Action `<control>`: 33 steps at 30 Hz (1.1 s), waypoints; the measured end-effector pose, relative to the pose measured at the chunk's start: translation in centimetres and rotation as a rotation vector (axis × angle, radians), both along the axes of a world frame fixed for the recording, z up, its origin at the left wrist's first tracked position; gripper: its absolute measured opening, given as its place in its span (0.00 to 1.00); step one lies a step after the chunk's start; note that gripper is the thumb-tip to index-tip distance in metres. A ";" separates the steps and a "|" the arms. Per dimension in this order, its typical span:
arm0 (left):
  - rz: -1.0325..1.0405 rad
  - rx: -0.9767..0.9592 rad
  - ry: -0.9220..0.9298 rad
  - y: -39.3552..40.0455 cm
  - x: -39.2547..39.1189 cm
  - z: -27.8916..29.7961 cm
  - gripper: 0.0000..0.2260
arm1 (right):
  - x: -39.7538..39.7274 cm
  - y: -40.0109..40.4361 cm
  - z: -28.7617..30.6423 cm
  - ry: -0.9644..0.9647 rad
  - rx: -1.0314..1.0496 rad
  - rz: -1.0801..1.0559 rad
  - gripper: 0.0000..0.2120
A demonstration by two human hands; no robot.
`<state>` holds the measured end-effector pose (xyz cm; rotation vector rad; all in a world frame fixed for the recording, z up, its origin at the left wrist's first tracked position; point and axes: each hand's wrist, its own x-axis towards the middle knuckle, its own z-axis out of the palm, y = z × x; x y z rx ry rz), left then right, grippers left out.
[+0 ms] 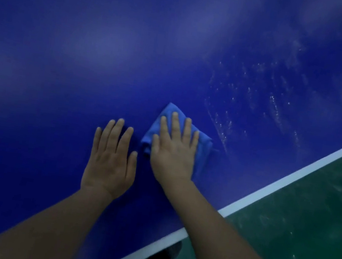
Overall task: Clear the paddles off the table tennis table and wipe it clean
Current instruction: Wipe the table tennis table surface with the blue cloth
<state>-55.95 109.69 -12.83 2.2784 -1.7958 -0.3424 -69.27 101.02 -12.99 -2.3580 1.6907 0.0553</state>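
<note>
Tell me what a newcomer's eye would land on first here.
First, the two hands at the centre: the right hand lies flat on a folded blue cloth, and the left hand rests bare on the blue table beside it. Next, the whitish smears up and right of the cloth, near the white edge line.

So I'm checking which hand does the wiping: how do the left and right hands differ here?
The right hand presses flat on the folded blue cloth; the left hand lies on the bare blue table, touching no cloth. The right hand sits nearer the white smears and the table's white edge line; the left is farther from both. Both are open, palm down, fingers spread.
</note>
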 end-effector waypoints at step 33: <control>-0.020 0.102 -0.005 -0.6 -0.2 0.3 0.28 | -30.5 -1.1 2.4 -0.072 0.033 -1.161 0.18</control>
